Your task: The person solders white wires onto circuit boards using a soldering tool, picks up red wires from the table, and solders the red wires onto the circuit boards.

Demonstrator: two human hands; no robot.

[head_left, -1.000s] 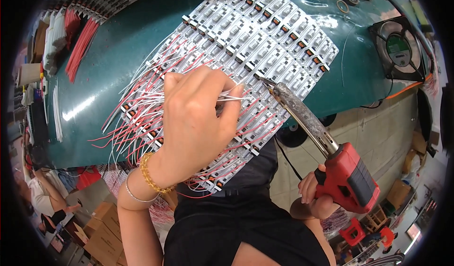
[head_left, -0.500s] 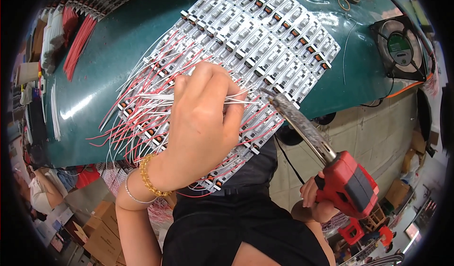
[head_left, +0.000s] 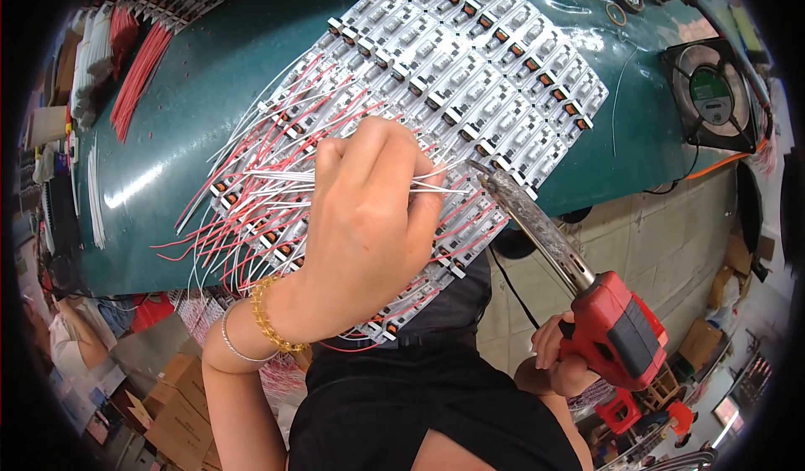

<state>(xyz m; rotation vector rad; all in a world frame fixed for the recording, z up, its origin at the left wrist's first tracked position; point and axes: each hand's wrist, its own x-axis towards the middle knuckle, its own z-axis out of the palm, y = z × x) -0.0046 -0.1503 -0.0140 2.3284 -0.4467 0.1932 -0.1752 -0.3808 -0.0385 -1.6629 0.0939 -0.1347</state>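
Observation:
My left hand (head_left: 369, 207) is closed on a bundle of white wires (head_left: 281, 176). Their ends stick out past my fingertips, over a panel of small white circuit boards (head_left: 495, 94). My right hand (head_left: 563, 354) grips the red and black handle of a soldering gun (head_left: 616, 328). The gun's dark tip points at the panel, close to the wire ends by my left fingers; whether it touches them I cannot tell. Red wires (head_left: 243, 257) and more white ones fan out from the panel's left part, some over the table. My left palm hides several boards.
The panel lies on a green table (head_left: 193, 94) and overhangs its front edge. Bundled red wires (head_left: 138, 81) and white wires (head_left: 92, 77) lie at the far left. A black fan (head_left: 711, 94) stands at the right. Cardboard boxes (head_left: 180, 412) are on the floor at lower left.
My left hand and its white wires have shifted slightly to the right. The panel has moved slightly too; the soldering gun has hardly moved.

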